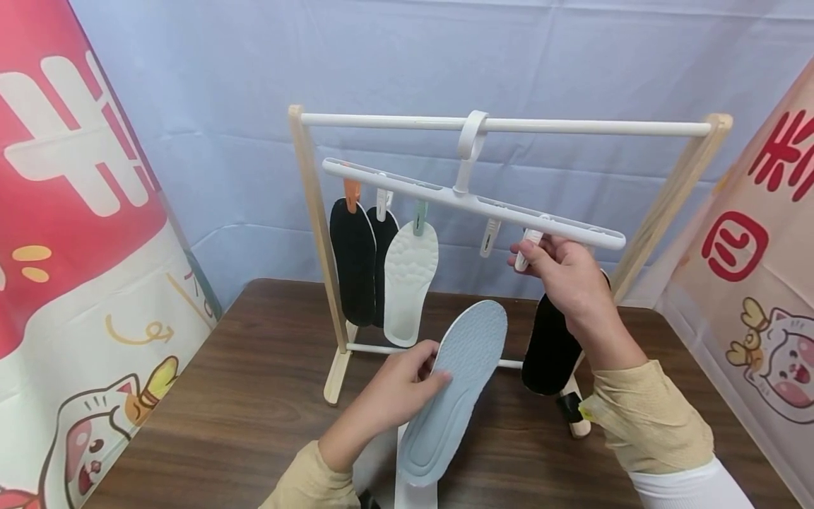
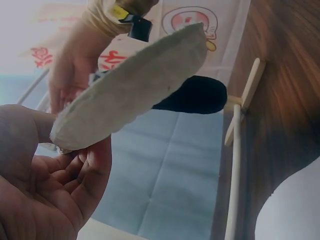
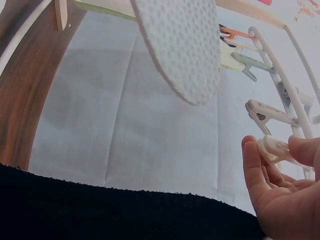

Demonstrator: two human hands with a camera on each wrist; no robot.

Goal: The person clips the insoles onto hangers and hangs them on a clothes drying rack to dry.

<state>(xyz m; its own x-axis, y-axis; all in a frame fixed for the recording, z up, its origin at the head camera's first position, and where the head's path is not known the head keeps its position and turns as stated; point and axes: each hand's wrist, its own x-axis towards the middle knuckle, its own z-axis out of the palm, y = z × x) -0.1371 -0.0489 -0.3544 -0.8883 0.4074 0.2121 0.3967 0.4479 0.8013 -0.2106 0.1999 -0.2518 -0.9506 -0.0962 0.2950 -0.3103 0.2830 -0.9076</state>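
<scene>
My left hand (image 1: 397, 389) grips a pale grey-blue insole (image 1: 470, 360) by its edge, tilted in front of the rack. My right hand (image 1: 575, 279) pinches a white clip (image 1: 526, 251) on the white hanger (image 1: 407, 187), which slopes down to the right. The right wrist view shows that clip (image 3: 274, 146) between thumb and fingers, apart from the dimpled insole (image 3: 182, 45). An unused white clip (image 1: 490, 237) hangs to its left. At the hanger's left end, orange (image 1: 352, 194), white (image 1: 383, 205) and green (image 1: 420, 218) clips carry two black insoles (image 1: 352, 261) and a white one (image 1: 412, 276).
Another black insole (image 1: 550, 346) hangs behind the right wrist. The hanger hooks over the white top bar (image 1: 604, 127) of a rack with wooden posts (image 1: 311, 212), standing on a brown table (image 1: 254, 396). A white strip (image 1: 416, 495) lies below the held insole. Printed cloths flank both sides.
</scene>
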